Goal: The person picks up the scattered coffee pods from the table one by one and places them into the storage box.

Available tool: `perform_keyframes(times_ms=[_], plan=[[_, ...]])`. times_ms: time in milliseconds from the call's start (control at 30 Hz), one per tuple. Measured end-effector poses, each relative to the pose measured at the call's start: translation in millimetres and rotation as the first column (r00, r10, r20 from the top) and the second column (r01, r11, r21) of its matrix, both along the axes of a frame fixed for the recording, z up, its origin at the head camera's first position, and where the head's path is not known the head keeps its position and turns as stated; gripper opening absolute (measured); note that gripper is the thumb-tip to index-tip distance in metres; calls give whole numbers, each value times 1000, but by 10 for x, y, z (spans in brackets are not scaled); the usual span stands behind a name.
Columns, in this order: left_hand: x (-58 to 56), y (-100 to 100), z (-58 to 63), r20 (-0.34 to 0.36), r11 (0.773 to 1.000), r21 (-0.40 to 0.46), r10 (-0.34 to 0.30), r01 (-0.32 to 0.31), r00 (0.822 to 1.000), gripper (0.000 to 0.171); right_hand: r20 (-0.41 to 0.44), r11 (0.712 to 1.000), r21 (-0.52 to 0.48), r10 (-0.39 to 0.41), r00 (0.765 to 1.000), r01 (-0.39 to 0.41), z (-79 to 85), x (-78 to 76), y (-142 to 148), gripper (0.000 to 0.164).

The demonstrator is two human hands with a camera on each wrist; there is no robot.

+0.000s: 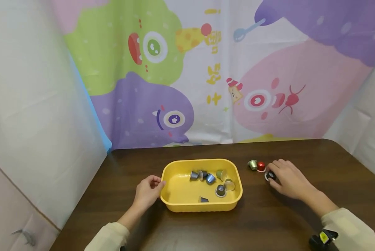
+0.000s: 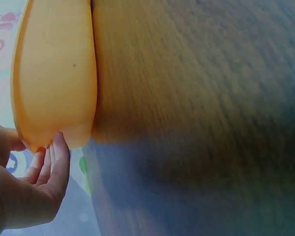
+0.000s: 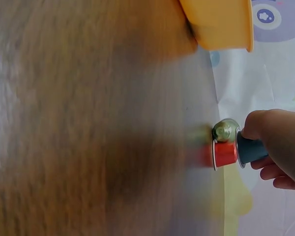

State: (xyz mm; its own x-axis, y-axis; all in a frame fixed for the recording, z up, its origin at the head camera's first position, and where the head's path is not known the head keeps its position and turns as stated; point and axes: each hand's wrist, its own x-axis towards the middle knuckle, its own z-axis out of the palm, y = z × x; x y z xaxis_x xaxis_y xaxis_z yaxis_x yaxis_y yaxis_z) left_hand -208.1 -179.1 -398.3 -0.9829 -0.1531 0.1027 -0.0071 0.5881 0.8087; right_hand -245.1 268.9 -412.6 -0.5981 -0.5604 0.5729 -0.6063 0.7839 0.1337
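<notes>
My left hand [image 1: 147,192] pinches the left end of a yellow plastic tray [image 1: 203,208], thumb at the rim and fingers against the outer wall, as the left wrist view shows. Inside the tray lie several coffee capsules, among them a blue one [image 1: 210,179] and a dark one [image 1: 220,190]. To the right of the tray, my right hand [image 1: 289,179] grips a dark coffee capsule [image 3: 250,149] between thumb and fingers. Just left of it are a red capsule [image 1: 261,166] and a green capsule [image 1: 252,165], side by side on the table.
The dark brown wooden table [image 1: 181,230] carries the tray and the loose capsules. Behind its far edge hangs a cloth [image 1: 212,125] printed with cartoon monsters. Pale cloth walls [image 1: 33,87] stand at left and right.
</notes>
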Motion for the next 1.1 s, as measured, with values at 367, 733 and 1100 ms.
perform_keyframes(times_ms=[367, 733, 1100], plan=[[-22, -7, -13, 0, 1000, -17, 11, -11, 1000, 18, 55, 1000, -17, -12, 998, 13, 36, 61, -49, 26], [-14, 9, -19, 16, 1000, 11, 9, -9, 1000, 19, 69, 999, -41, -4, 998, 7, 125, 133, -30, 29], [5, 0, -3, 12, 1000, -5, 21, -21, 1000, 20, 62, 998, -48, 33, 998, -30, 229, 134, -101, 29]])
